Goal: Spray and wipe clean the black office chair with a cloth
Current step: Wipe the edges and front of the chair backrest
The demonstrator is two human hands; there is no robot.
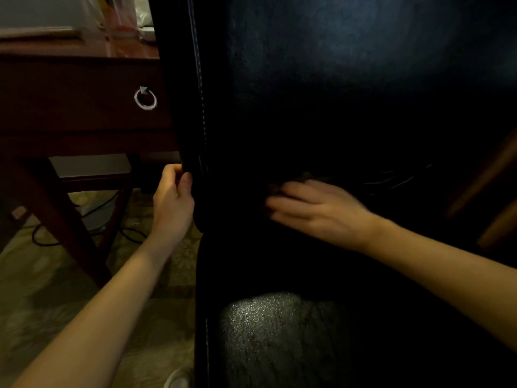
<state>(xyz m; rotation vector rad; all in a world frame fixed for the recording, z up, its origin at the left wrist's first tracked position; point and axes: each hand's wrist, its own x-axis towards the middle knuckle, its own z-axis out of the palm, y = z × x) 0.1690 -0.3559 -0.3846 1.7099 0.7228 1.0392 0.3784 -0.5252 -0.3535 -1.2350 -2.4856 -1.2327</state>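
Low on the backrest, near the crease above the seat, the right hand is lying flat against the black office chair, its fingers extended and held close together, blurred as if sweeping. A dark bunched shape under the fingertips is possibly the cloth, but it is too dim and smeared to confirm. The left hand is gripping the backrest's left edge, thumb and fingers pinching the stitched seam, apparently steadying the chair.

Progress, as a judgement: wiping phase appears to be underway on the lower backrest. No spray bottle is showing. The seat is glistening with a wet-looking sheen, so it may already have been sprayed; the upper backrest is showing a dull, hazy patch. How much remains cannot be told; armrests and base are not visible.

Chair: filling the centre and right of view, standing just beside a dark wooden bench with a ring-pull drawer. Upholstery is looking like pebbled black leather with pale stitching along the edge.
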